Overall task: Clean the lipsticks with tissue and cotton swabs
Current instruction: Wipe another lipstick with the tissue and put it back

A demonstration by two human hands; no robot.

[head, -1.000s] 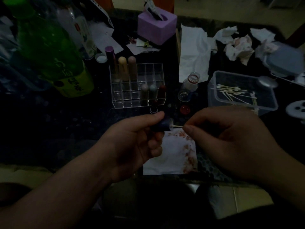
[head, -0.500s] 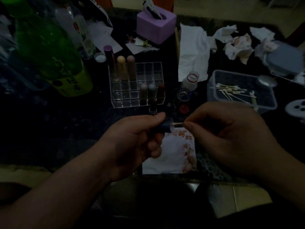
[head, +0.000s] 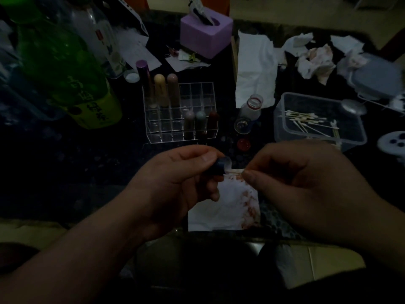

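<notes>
Bare left hand [head: 175,185], bare right hand [head: 306,187], bare forearms [head: 72,255]

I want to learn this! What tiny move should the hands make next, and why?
Probably twirl the cotton swab around the rim of the dark lipstick tube. The left hand grips the tube with its open end facing the right hand, which pinches the swab with its tip right at that opening, over the stained tissue.

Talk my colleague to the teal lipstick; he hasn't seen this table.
Find the clear organizer in the middle of the dark table. Near its front right corner three tubes stand side by side. The teal lipstick is the middle one, between a pinkish-beige tube on its left and a dark red tube on its right.
</notes>
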